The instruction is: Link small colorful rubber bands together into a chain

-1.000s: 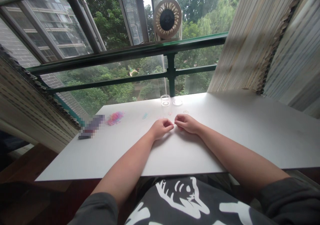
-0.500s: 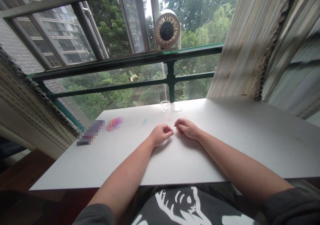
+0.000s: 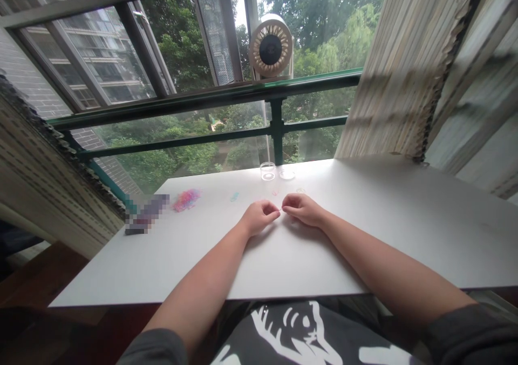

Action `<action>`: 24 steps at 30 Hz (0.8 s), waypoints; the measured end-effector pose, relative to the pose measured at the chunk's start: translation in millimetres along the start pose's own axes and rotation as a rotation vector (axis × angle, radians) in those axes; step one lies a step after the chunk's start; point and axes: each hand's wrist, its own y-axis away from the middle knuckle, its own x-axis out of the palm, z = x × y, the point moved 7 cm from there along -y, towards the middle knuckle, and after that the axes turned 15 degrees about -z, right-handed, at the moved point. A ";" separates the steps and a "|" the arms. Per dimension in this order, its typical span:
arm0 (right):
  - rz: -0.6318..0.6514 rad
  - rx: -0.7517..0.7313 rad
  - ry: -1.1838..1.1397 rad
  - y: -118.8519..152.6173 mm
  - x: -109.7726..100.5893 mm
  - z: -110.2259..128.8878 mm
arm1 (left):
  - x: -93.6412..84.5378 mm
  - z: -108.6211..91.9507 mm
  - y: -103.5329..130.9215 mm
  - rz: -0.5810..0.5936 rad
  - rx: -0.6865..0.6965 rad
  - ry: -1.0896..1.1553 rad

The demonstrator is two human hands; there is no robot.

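My left hand (image 3: pixel 261 217) and my right hand (image 3: pixel 301 209) are close together over the white table, fingertips almost meeting. Each is closed in a pinch. Something tiny and thin shows between the fingertips, too small to name. Just beyond my hands lie a small pink piece (image 3: pixel 275 193) and a pale yellowish piece (image 3: pixel 300 190). A little teal group of pieces (image 3: pixel 234 196) rests further left. The heap of small pink, orange and purple pieces (image 3: pixel 186 200) sits on the table's left part.
A clear round container (image 3: pixel 267 171) and a clear lid or dish (image 3: pixel 287 175) stand near the table's (image 3: pixel 404 230) far edge. At the left edge is a blurred-out dark object (image 3: pixel 148 214). A round fan (image 3: pixel 271 49) is by the green railing (image 3: pixel 210 97).
The fingers of my right hand have drawn closer together into a pinch, and its fingertips have shifted slightly left. My left hand has barely moved.
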 end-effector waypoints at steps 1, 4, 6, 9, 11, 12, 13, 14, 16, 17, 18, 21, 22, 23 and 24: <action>-0.002 0.000 0.006 -0.2 0.0 -0.3 | -0.3 0.2 -0.1 -0.003 -0.001 -0.001; -0.006 -0.002 0.011 -0.3 0.2 -1.0 | -0.9 0.8 0.0 -0.003 -0.001 0.005; 0.001 -0.009 0.010 0.1 0.9 -0.8 | -0.9 1.2 0.2 0.008 0.003 0.013; 0.008 -0.016 0.021 0.9 1.5 -0.3 | -4.8 4.0 -1.9 0.003 0.003 0.015; 0.003 -0.011 0.029 1.0 1.3 -0.4 | -13.9 9.3 -6.5 -0.055 -0.009 -0.003; 0.001 -0.006 0.031 1.0 1.3 -0.6 | -20.5 13.2 -9.5 -0.101 -0.020 -0.026; 0.001 0.000 0.031 1.0 1.4 -0.9 | -28.0 18.0 -12.6 -0.153 -0.034 -0.061; 0.001 0.005 0.031 0.8 1.6 -1.3 | -35.6 23.3 -15.6 -0.203 -0.049 -0.109; 0.003 0.013 0.038 0.5 1.9 -2.1 | -48.7 34.0 -20.5 -0.279 -0.078 -0.218; 0.006 0.016 0.043 0.3 2.1 -2.6 | -53.1 38.9 -22.3 -0.299 -0.091 -0.267; 0.006 0.016 0.049 0.1 2.0 -3.0 | -56.1 43.1 -23.6 -0.311 -0.102 -0.306; 0.008 0.014 0.066 -0.1 1.7 -3.7 | -57.4 51.4 -25.1 -0.304 -0.129 -0.365; 0.008 0.013 0.070 -0.1 1.6 -3.7 | -56.5 52.7 -25.0 -0.295 -0.137 -0.375; 0.008 0.011 0.073 0.0 1.4 -3.6 | -55.4 53.4 -24.8 -0.287 -0.144 -0.381; 0.006 0.011 0.074 0.0 1.3 -3.4 | -54.4 53.6 -24.5 -0.280 -0.151 -0.386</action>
